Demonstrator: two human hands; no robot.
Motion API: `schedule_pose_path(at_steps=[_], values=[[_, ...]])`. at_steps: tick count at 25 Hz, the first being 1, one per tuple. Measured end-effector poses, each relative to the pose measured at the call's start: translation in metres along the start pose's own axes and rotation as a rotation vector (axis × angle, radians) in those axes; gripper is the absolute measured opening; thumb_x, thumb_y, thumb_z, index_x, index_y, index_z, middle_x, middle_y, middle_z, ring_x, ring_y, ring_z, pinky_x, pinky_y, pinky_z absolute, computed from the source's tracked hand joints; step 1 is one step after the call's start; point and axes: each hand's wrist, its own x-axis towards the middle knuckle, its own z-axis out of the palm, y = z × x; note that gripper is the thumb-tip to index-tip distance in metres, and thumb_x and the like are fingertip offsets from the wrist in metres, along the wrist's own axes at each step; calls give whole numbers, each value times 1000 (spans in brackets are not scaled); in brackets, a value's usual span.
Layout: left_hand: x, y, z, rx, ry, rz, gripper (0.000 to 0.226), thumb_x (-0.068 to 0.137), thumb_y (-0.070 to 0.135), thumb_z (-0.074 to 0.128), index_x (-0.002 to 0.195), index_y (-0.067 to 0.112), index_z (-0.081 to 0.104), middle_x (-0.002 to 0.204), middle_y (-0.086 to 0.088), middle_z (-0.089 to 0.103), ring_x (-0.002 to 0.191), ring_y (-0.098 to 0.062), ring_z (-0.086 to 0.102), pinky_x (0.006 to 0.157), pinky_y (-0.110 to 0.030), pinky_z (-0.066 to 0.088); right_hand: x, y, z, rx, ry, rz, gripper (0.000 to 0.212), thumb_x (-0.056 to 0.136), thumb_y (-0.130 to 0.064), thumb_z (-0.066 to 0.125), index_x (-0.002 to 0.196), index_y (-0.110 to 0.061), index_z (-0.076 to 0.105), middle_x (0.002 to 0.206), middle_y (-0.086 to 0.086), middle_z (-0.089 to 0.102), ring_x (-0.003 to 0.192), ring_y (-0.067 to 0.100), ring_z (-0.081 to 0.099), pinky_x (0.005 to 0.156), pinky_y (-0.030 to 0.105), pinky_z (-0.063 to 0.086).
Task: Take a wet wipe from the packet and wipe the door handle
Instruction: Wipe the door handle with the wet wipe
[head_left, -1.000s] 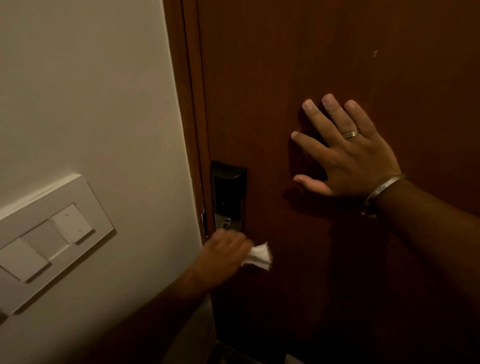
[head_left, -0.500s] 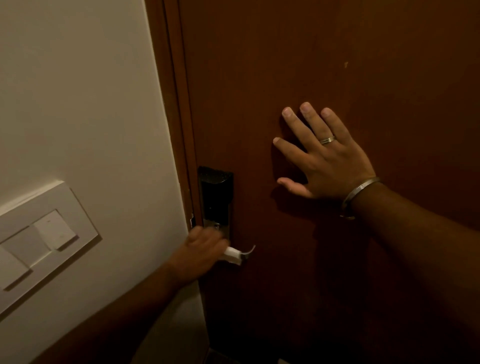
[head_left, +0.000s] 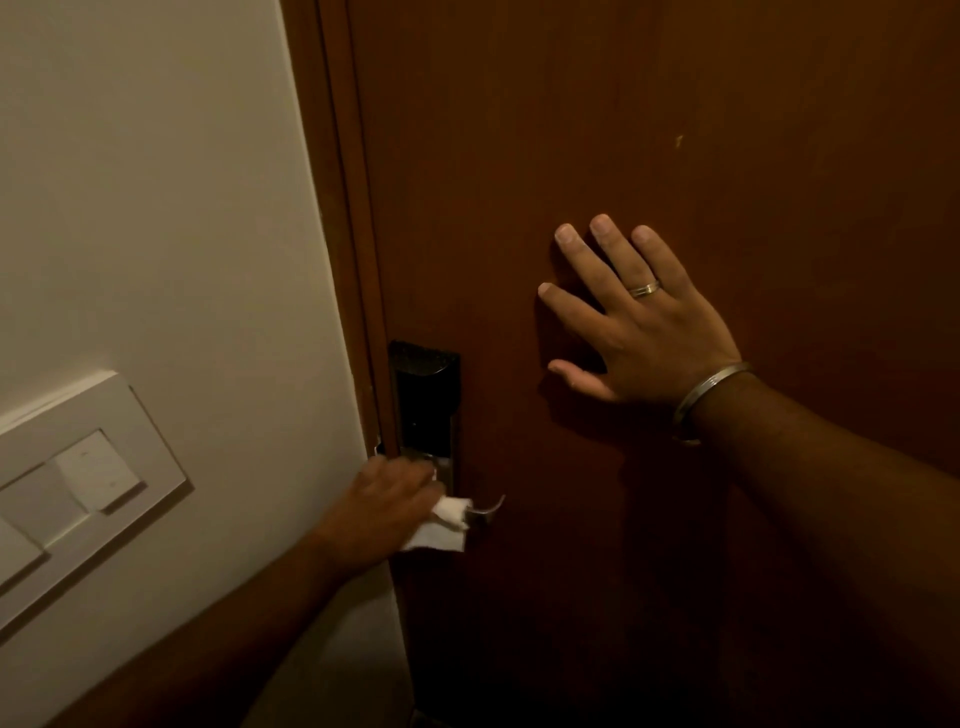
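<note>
My left hand (head_left: 384, 506) grips a white wet wipe (head_left: 444, 525) wrapped around the metal door handle (head_left: 488, 507), whose curved tip pokes out to the right of the wipe. The handle sits below a black lock plate (head_left: 426, 400) on the dark brown door (head_left: 675, 130). My right hand (head_left: 634, 317) lies flat on the door, fingers spread, holding nothing, up and to the right of the handle. The wipe packet is not visible.
A pale wall (head_left: 156, 182) fills the left side, with a white switch panel (head_left: 83, 478) at lower left. The brown door frame (head_left: 343, 208) runs between wall and door.
My left hand slid the wipe left along the handle, uncovering the handle's tip, and has now moved slightly back to the right. My right hand stays flat on the door.
</note>
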Motion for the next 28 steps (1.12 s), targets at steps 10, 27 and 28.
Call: schedule_pose_path(at_steps=[10,27,28], values=[[14,20,-9,-234,-86,-123,39,66,22,86,100,15,69,96,-8,74,87,-23,70,79,-38,54,0,1,0,-2,-11,-7,74,91,-69,33,145,-19,41,160,22,21,146,43,22,118,55,24],[28,20,-16,-78,-147,-4,37,78,32,75,107,12,66,91,-12,65,78,-26,62,64,-37,49,0,1,1,-8,-6,-11,74,91,-69,32,145,-19,41,161,22,21,147,43,22,118,55,22],[39,42,-15,-123,-144,-11,38,75,29,79,106,10,67,84,-12,65,69,-24,62,57,-33,49,0,1,1,-8,-7,-10,74,91,-69,32,145,-19,41,160,22,21,146,43,22,118,55,22]])
